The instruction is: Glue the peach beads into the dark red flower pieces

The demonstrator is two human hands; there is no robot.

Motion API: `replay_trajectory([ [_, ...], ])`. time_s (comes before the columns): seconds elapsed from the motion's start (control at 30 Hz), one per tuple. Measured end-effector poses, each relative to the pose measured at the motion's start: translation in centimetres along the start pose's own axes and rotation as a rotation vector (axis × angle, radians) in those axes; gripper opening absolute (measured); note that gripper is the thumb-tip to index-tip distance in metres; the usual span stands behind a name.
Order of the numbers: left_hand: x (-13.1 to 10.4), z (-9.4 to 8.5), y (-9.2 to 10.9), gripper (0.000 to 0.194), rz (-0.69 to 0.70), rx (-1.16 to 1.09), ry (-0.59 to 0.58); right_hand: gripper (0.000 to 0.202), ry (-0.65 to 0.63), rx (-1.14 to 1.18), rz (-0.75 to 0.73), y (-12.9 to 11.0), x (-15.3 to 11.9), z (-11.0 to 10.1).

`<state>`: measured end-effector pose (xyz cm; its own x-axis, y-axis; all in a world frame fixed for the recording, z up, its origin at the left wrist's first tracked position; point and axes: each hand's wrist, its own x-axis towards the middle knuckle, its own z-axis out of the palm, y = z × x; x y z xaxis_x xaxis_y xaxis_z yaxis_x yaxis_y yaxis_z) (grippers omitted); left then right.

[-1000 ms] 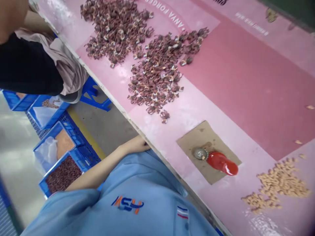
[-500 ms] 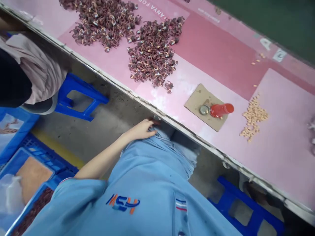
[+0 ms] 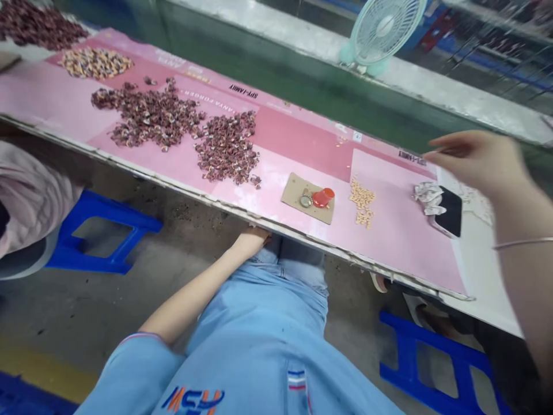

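My left hand (image 3: 253,241) rests on my jeans at the table's front edge, its fingers lying loosely and their tips partly hidden beneath the edge. Raised over the table's right side, my right hand (image 3: 477,158) is blurred, with the thumb and fingers slightly parted and nothing visible between them. Below it lie a crumpled white tissue (image 3: 428,197) and a dark phone-like slab (image 3: 450,210). In front of me a cardboard piece (image 3: 294,196) carries a red container (image 3: 324,197) and a small round metal lid or dish (image 3: 306,200). Small beige pieces (image 3: 362,199) lie to its right.
Heaps of small dark-brown figures (image 3: 228,147) cover the table's left half, with a beige-and-dark pile (image 3: 95,62) behind. A green fan (image 3: 384,29) stands across the green strip. Blue stools (image 3: 103,230) flank me, and a person's pale clothing (image 3: 32,190) shows at the left.
My view has swung up and to the right, bringing the fan, tissue and dark slab into sight. My right hand has come into view; my left hand stays on my lap.
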<state>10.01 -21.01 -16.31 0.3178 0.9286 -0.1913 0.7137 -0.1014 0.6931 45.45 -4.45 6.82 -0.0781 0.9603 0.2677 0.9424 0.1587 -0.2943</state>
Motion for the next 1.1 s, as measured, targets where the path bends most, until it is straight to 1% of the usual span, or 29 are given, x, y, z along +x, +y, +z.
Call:
replay_trajectory([
  [0.03,-0.5,-0.4,0.2,0.038,0.011,0.008,-0.003,0.026,-0.067,0.022,-0.011,-1.1,0.4,1.1],
  [0.07,-1.2,-0.8,0.4,0.038,0.025,0.011,-0.007,0.026,-0.129,0.049,-0.044,-2.5,0.7,2.5],
  [0.13,-3.0,-1.5,1.0,0.037,0.059,0.0,-0.014,0.021,-0.255,0.115,-0.155,-5.9,1.2,5.9],
  [0.2,-5.0,-2.2,1.9,0.035,0.102,-0.029,-0.013,0.026,-0.361,0.175,-0.267,-9.8,1.5,9.3],
  [0.27,-6.7,-2.8,3.2,0.031,0.152,-0.066,0.005,0.033,-0.459,0.222,-0.353,-13.6,2.2,11.9],
  [0.33,-7.9,-3.6,4.6,0.023,0.211,-0.104,0.053,0.037,-0.547,0.268,-0.422,-16.7,3.1,13.5],
  [0.37,-8.4,-4.0,5.3,0.022,0.24,-0.123,0.09,0.037,-0.579,0.289,-0.448,-17.8,3.7,13.7],
  [0.43,-8.9,-5.0,6.7,0.026,0.294,-0.161,0.183,0.037,-0.585,0.333,-0.477,-18.9,4.5,13.4],
  [0.47,-9.0,-5.5,7.3,0.029,0.317,-0.183,0.235,0.035,-0.564,0.356,-0.482,-18.8,4.7,12.8],
  [0.53,-8.9,-6.5,8.4,0.029,0.348,-0.23,0.332,0.03,-0.496,0.411,-0.484,-17.7,4.2,11.0],
  [0.6,-8.4,-7.4,9.4,0.029,0.365,-0.281,0.414,0.023,-0.439,0.477,-0.497,-16.0,2.2,8.6],
  [0.63,-8.1,-7.8,9.9,0.028,0.372,-0.305,0.444,0.024,-0.422,0.514,-0.512,-15.1,0.6,7.4],
  [0.7,-7.2,-8.2,11.0,0.025,0.383,-0.346,0.482,0.024,-0.421,0.587,-0.556,-13.6,-3.5,5.3],
  [0.77,-6.3,-8.3,12.0,0.018,0.382,-0.376,0.499,0.019,-0.423,0.671,-0.617,-12.6,-7.9,4.0],
  [0.8,-5.9,-8.3,12.5,0.014,0.378,-0.387,0.505,0.017,-0.378,0.742,-0.66,-12.4,-10.0,3.7],
  [0.83,-5.5,-8.3,12.9,0.012,0.375,-0.393,0.505,0.014,-0.323,0.773,-0.674,-12.2,-11.8,3.6],
  [0.9,-4.7,-8.5,13.8,0.011,0.382,-0.396,0.482,0.012,-0.173,0.772,-0.651,-12.0,-14.4,3.9],
  [0.97,-3.9,-8.9,14.5,0.013,0.399,-0.389,0.419,0.013,-0.092,0.783,-0.592,-11.6,-15.6,4.4],
  [1.0,-3.5,-9.2,14.8,0.014,0.407,-0.385,0.378,0.014,-0.078,0.798,-0.563,-11.3,-15.8,4.7],
  [1.1,-1.9,-10.2,15.7,0.02,0.426,-0.387,0.262,0.018,-0.093,0.859,-0.509,-10.2,-15.6,5.1],
])
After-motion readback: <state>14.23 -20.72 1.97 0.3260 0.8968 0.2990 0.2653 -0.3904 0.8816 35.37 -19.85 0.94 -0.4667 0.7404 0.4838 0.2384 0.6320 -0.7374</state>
